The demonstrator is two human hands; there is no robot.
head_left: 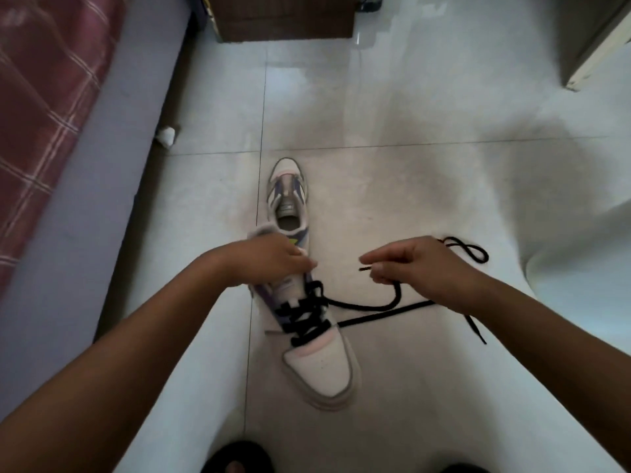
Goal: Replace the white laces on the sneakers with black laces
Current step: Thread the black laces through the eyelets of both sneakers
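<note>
A white and purple sneaker (pixel 321 363) lies on the floor with its toe toward me, and a black lace (pixel 307 315) crosses its lower eyelets. My left hand (pixel 269 257) grips the collar of this sneaker. My right hand (pixel 420 264) pinches one end of the black lace near its tip (pixel 364 268), held to the right of the shoe. The lace's other end (pixel 478 331) trails on the floor under my right forearm. A second sneaker (pixel 288 196) without a lace stands just beyond. Another black lace (pixel 473 252) lies looped behind my right hand.
A bed with a red checked cover (pixel 44 107) runs along the left. A brown wooden cabinet (pixel 280 18) stands at the back and a furniture edge (pixel 594 46) at the upper right. A crumpled white scrap (pixel 166 135) lies by the bed. My sandalled feet (pixel 235 459) show at the bottom.
</note>
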